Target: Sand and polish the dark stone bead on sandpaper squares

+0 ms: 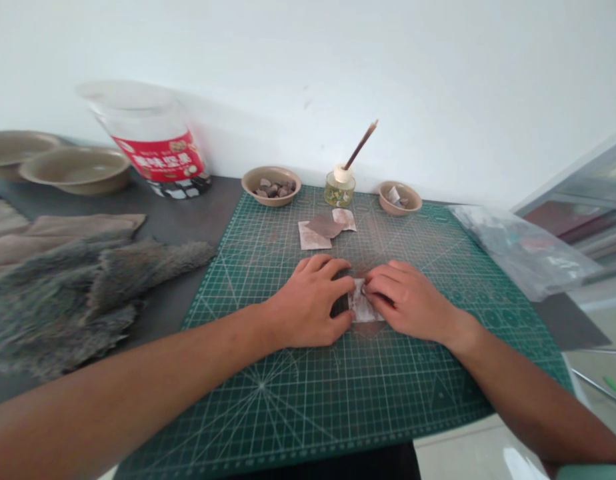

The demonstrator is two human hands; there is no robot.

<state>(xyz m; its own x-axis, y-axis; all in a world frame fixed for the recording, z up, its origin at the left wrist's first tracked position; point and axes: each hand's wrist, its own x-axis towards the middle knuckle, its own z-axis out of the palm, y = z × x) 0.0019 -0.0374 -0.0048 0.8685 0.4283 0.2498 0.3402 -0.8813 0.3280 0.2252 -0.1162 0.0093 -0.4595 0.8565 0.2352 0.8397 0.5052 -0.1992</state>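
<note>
On the green cutting mat (308,407) lies a small square of pale, grey-smudged sheet (363,309), which looks like worn sandpaper. My left hand (313,303) rests at its left edge, fingers spread, with thumb and index fingertips pressing the sheet down. From the right, my right hand (413,303) has its fingers pinched together over the sheet. Something small and greyish may be between those fingertips, but they mostly hide it. Farther back, more worn squares of sheet (315,236) overlap, a brown one (325,226) on top.
At the back stand a bowl of stones (272,199), a glass bottle (339,190) holding a brush-like stick, and a smaller bowl (401,208). A red-labelled tub (161,157), two bowls (78,175) and a grey fluffy cloth (63,307) lie left. A plastic bag (523,253) sits right.
</note>
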